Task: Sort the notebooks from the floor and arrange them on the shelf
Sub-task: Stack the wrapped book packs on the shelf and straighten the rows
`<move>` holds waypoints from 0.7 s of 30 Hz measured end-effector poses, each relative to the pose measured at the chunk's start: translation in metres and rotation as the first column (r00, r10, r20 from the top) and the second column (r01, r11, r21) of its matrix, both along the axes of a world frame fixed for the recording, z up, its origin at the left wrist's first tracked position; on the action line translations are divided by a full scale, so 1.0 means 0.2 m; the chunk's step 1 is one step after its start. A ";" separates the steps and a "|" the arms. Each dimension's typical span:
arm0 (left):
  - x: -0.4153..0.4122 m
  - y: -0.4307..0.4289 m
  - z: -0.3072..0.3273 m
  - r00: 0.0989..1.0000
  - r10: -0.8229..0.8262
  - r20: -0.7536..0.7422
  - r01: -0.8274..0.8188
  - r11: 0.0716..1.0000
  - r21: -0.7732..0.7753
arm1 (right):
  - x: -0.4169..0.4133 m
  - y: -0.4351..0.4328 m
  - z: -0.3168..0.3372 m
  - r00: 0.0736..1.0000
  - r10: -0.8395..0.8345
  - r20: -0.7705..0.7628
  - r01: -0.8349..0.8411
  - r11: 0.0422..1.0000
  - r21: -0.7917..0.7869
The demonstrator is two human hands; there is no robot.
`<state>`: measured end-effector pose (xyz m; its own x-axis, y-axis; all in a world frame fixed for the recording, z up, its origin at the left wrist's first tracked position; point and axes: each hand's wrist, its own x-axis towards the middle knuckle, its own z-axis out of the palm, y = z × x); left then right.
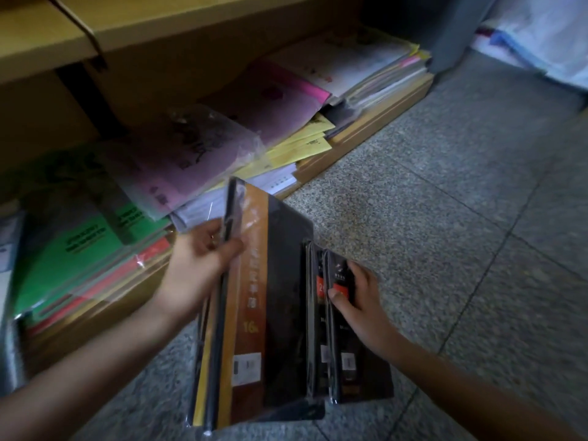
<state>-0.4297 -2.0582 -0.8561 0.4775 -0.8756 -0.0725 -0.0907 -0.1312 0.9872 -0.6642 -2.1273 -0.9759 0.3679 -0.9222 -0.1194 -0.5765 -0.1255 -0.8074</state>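
Left hand (pixel 203 259) grips large notebooks (pixel 280 281), right hand (pixel 361 300) small notebooks (pixel 348 364), upright on the floor (pixel 461 218). Probably separating sizes.

Notebooks (pixel 280 297) between left hand (pixel 200 265) and right hand (pixel 359 294), floor (pixel 445 202) beneath, book piles (pixel 178 154) on the shelf (pixel 366 128) behind.

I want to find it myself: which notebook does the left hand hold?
Above the grey speckled floor, before the wooden shelf, the left hand grips the large plastic-wrapped black notebook. Unlike the smaller red-labelled black notebooks in the right hand, it has an orange-brown band marked 16.
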 end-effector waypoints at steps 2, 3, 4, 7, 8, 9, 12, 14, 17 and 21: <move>0.06 0.03 0.15 0.996 0.038 0.085 -0.032 0.997 -0.076 | 0.02 0.00 0.06 0.995 0.099 -0.021 -0.100 0.993 -0.058; 0.09 0.05 0.24 0.993 0.047 0.109 -0.034 0.993 -0.114 | 0.04 -0.01 0.10 0.988 0.151 0.008 -0.151 0.987 -0.062; 0.11 0.07 0.32 0.989 0.047 0.138 -0.027 0.989 -0.148 | 0.07 -0.02 0.15 0.977 0.206 0.053 -0.204 0.978 -0.043; 0.14 0.11 0.55 0.966 0.037 0.257 0.034 0.964 -0.263 | 0.21 -0.05 0.37 0.935 0.270 0.230 -0.296 0.952 0.084; 0.15 0.12 0.60 0.963 0.036 0.266 0.049 0.951 -0.306 | 0.26 -0.06 0.44 0.911 0.268 0.314 -0.314 0.944 0.106; 0.15 0.13 0.65 0.965 0.046 0.257 0.048 0.937 -0.347 | 0.30 -0.07 0.50 0.894 0.257 0.367 -0.314 0.944 0.104; 0.13 0.14 0.75 0.984 0.073 0.161 0.006 0.895 -0.446 | 0.40 -0.07 0.67 0.823 0.215 0.526 -0.308 0.947 0.095; 0.13 0.14 0.81 0.990 0.084 0.115 -0.017 0.873 -0.488 | 0.44 -0.08 0.76 0.794 0.106 0.599 -0.242 0.959 0.151; 0.16 0.14 0.88 0.991 0.130 0.032 -0.093 0.839 -0.535 | 0.47 -0.11 0.86 0.740 0.032 0.671 -0.241 0.945 0.221; 0.22 0.12 0.95 0.973 0.209 -0.099 -0.228 0.797 -0.559 | 0.47 -0.13 1.00 0.542 -0.008 0.841 -0.443 0.847 0.294</move>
<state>-0.3859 -2.0347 -0.6653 0.6671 -0.6393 0.3824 -0.0959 0.4353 0.8951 -0.5710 -2.1543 -0.7757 0.6930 -0.7207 -0.0161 0.3201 0.3276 -0.8889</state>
